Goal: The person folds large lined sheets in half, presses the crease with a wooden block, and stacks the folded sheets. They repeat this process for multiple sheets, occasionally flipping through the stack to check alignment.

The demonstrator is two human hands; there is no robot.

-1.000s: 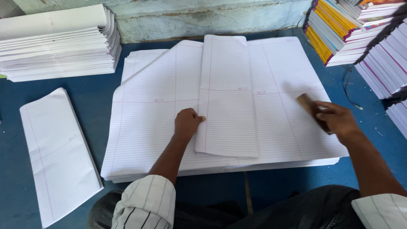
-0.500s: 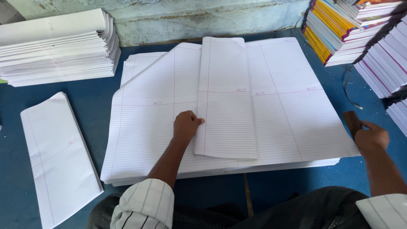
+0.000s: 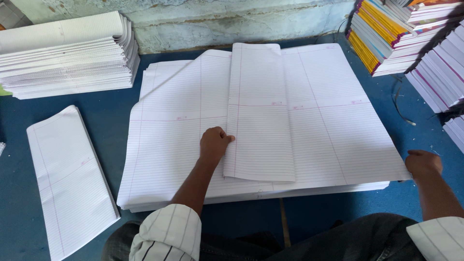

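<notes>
A thick stack of large ruled white sheets (image 3: pixel 333 140) lies on the blue table in front of me. The left part of the top sheet is folded over into a narrow flap (image 3: pixel 258 125) at the middle. My left hand (image 3: pixel 215 143) presses down on the flap's left edge, fingers bunched together. At the stack's near right corner, my right hand (image 3: pixel 424 163) curls around the top sheet's corner. Whatever else is in that hand is hidden.
A tall pile of folded ruled sheets (image 3: pixel 67 53) stands at the back left. One folded sheet bundle (image 3: pixel 70 179) lies at the near left. Stacks of bound notebooks (image 3: pixel 401 34) line the back right, and more (image 3: pixel 442 72) the right edge. A dark cord (image 3: pixel 401 104) lies beside them.
My right hand has moved off the sheet to the right and down to its near right corner. The brown stick it held a second ago no longer shows. My left hand has stayed put.
</notes>
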